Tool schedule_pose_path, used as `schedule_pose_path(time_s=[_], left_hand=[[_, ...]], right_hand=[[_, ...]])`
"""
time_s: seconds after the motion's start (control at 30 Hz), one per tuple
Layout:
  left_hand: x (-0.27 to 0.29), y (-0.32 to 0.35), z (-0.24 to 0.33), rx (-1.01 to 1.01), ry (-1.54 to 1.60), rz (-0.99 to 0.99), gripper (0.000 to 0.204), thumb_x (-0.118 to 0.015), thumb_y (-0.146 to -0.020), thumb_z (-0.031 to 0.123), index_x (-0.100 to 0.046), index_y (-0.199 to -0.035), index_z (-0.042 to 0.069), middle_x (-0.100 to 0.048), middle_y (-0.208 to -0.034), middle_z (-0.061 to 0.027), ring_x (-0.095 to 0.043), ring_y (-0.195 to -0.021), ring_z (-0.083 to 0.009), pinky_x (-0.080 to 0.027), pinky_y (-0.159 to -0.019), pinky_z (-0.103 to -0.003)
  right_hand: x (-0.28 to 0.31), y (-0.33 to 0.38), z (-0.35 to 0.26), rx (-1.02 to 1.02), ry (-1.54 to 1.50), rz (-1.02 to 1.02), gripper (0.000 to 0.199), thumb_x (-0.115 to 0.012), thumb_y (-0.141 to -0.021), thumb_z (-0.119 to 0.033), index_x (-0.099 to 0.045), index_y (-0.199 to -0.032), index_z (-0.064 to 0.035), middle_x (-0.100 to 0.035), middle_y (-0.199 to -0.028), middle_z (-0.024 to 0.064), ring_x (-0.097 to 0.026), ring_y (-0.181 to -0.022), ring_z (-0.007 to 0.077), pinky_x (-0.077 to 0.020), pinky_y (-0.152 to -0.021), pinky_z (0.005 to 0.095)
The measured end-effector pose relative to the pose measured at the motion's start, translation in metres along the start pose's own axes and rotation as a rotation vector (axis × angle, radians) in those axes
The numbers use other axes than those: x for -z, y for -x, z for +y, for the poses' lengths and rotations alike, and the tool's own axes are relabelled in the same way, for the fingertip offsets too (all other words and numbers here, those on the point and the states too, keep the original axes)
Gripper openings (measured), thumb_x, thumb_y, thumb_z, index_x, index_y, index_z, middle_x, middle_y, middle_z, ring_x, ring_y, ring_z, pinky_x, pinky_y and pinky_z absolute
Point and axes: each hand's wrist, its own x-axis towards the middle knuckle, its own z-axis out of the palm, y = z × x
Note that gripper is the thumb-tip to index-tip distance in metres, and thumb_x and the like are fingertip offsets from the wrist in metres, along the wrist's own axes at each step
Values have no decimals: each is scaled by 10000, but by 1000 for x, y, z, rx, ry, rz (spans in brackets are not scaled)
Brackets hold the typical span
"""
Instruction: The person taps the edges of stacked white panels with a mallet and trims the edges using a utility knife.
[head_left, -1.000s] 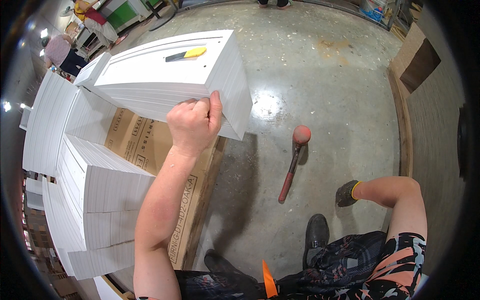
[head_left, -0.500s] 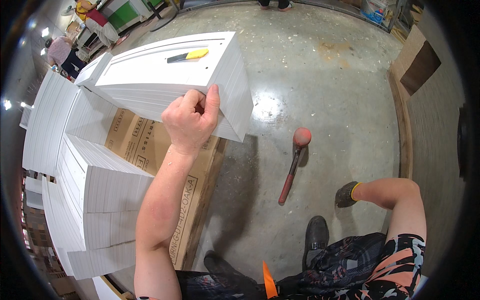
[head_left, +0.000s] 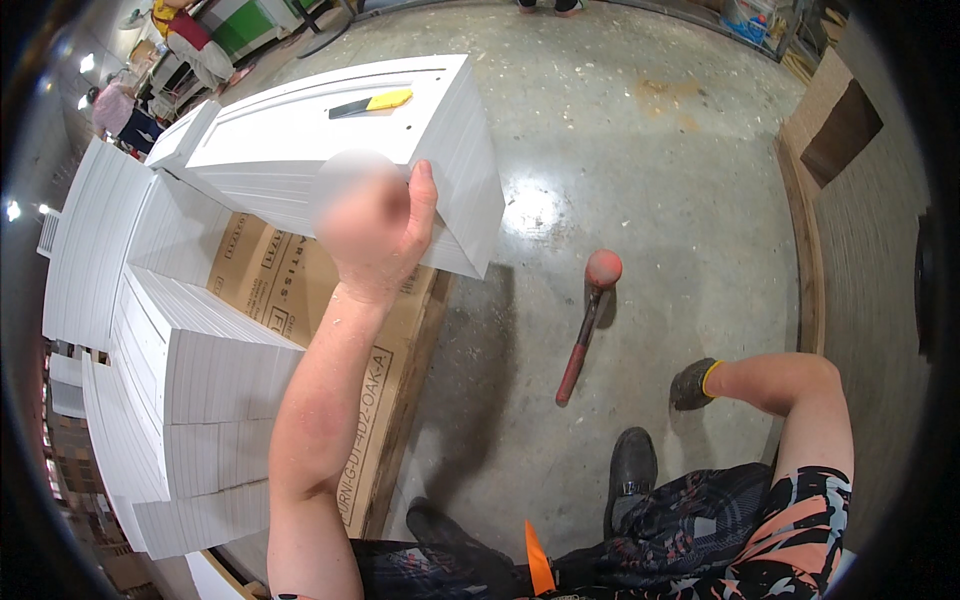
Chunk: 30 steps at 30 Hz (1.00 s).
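My bare left hand (head_left: 378, 225) is curled closed with the thumb out along its side; a blurred patch covers its fingers. Nothing held shows in it. It is in front of the near corner of a tall stack of white panels (head_left: 455, 150). On top of that stack lies a yellow-and-black utility knife (head_left: 370, 104). My right hand (head_left: 692, 385), in a dark work glove with a yellow cuff, hangs low over the floor at the right. Its fingers are too dark to make out. Left of it, a mallet (head_left: 603, 269) with a red head and handle lies on the concrete.
More white panel stacks (head_left: 225, 375) stand at the left around a flat brown carton (head_left: 378, 400) on the floor. A wooden-edged board wall (head_left: 812, 240) runs down the right. Two people work at the far left; someone's feet (head_left: 550, 8) show at the top.
The view has shifted slightly. My left hand keeps its closed shape by the stack, now blurred. The right hand, knife and mallet show no real movement.
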Motion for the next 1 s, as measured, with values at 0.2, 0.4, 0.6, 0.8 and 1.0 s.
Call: schedule_pose_path(time_s=[0.2, 0.4, 0.6, 0.8, 1.0], left_hand=[[-3, 5, 1, 63, 39, -18, 420, -743, -884, 250, -567, -577, 25, -539, -487, -40, -480, -448, -85, -393, -456, -259], [-34, 99, 14, 318, -60, -606, 495, -728, -842, 492, -633, -581, 83, -591, -513, -80, -588, -472, -270, -476, -494, -366], [-76, 178, 0, 454, -192, -757, 555, -568, -931, 517, -705, -645, 61, -647, -573, -181, -672, -573, -389, -536, -539, -472], [-106, 190, 4, 452, -315, -650, 489, -531, -963, 396, -690, -640, 65, -650, -586, -204, -667, -559, -402, -541, -532, -505], [-110, 194, 1, 364, -302, -637, 435, -554, -944, 313, -651, -606, 57, -639, -566, -202, -655, -523, -393, -541, -499, -486]], right_hand=[[14, 9, -4, -63, -99, 13, 480, -573, -849, -410, -705, -1187, -95, -676, -1239, 137, -617, -1172, 348, -471, -980, 450], [31, 13, -9, -51, -46, -48, 474, -598, -835, -403, -710, -1194, -113, -680, -1235, 136, -626, -1164, 340, -478, -973, 446], [67, 36, -33, -56, -47, -95, 443, -581, -851, -376, -716, -1183, -116, -682, -1225, 141, -627, -1161, 343, -485, -965, 451], [44, 23, -18, -6, 39, 47, 383, -549, -877, -310, -724, -1150, -107, -691, -1200, 143, -636, -1135, 360, -505, -928, 466], [29, 6, -7, -30, 8, 68, 411, -603, -848, -367, -730, -1145, -112, -704, -1169, 141, -650, -1114, 354, -514, -911, 466]])
